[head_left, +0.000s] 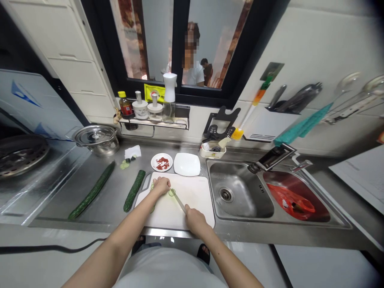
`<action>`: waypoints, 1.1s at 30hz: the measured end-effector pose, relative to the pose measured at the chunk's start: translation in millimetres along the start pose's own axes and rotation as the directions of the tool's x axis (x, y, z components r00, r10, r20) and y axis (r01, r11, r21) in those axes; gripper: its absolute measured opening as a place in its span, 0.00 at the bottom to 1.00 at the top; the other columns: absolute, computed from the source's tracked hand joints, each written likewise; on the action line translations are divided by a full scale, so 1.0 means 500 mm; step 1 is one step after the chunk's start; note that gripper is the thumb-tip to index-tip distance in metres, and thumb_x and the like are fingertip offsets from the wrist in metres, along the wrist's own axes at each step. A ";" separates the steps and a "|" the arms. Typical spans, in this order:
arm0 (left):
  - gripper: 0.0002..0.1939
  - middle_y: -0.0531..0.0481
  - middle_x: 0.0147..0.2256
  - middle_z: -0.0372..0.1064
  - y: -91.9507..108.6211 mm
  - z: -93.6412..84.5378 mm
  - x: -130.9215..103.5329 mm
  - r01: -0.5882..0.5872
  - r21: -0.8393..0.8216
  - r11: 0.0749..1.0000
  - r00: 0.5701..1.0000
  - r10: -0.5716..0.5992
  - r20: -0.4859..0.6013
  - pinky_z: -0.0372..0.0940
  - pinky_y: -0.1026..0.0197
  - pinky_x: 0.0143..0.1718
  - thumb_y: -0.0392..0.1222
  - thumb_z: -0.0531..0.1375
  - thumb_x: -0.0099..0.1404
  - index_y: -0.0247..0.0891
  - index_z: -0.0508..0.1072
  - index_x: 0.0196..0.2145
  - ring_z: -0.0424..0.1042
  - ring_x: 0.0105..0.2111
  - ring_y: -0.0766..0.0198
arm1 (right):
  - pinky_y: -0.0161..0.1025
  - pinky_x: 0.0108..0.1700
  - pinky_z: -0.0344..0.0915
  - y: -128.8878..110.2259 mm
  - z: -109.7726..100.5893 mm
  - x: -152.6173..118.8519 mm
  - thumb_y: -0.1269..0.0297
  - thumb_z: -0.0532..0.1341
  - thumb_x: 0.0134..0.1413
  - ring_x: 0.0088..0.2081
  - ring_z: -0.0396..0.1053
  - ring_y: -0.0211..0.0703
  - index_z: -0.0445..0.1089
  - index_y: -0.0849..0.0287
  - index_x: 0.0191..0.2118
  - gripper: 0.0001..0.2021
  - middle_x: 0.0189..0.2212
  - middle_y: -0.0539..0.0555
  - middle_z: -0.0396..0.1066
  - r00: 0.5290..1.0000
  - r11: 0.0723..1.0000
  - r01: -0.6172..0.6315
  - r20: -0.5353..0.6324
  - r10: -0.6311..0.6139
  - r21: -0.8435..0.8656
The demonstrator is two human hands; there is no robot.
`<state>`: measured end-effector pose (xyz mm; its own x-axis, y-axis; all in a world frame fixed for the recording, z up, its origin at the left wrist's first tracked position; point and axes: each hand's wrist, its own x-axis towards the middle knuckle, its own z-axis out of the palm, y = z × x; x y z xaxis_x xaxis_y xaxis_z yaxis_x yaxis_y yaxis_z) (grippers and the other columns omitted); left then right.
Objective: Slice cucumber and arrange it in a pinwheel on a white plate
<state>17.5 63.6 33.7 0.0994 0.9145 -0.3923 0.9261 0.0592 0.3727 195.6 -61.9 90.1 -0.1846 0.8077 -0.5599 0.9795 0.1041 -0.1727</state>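
Just beside left grip [162, 185]: cucumber slice [171, 192]; right grip [197, 221] holds knife [180, 203].

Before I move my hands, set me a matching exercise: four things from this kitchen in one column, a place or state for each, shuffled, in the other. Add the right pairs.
1. Knife
2. Red plastic bag
3. Round dish
4. Cutting board

A. lies in the right basin of the sink
B. lies between the shorter cucumber and the sink
C. is held in the right hand
D. holds small red pieces

Right pairs: 1-C, 2-A, 3-D, 4-B
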 end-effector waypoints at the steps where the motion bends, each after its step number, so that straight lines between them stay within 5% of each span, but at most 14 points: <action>1: 0.04 0.48 0.42 0.74 0.000 0.000 0.001 0.000 0.001 1.000 1.000 0.000 0.002 0.52 0.50 0.51 0.37 0.62 0.55 0.42 0.75 0.32 0.65 0.49 0.54 | 0.39 0.38 0.61 -0.001 -0.001 0.001 0.77 0.46 0.57 0.44 0.72 0.49 0.61 0.61 0.51 0.18 0.41 0.64 0.73 1.000 1.000 -0.003 -0.001 0.003 -0.003; 33: 0.03 0.47 0.40 0.74 0.008 -0.006 -0.009 0.010 -0.011 1.000 1.000 -0.010 -0.018 0.53 0.50 0.51 0.36 0.62 0.55 0.41 0.75 0.30 0.65 0.49 0.53 | 0.44 0.41 0.66 0.023 -0.020 0.017 0.78 0.45 0.58 0.43 0.73 0.50 0.63 0.62 0.51 0.19 0.40 0.65 0.74 0.994 0.981 0.085 -0.058 -0.096 -0.176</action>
<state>19.9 61.1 39.4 0.0838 0.9209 -0.3808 0.9231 0.0722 0.3777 206.3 -48.2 91.4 -0.2730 0.8265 -0.4924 0.9593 0.2724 -0.0746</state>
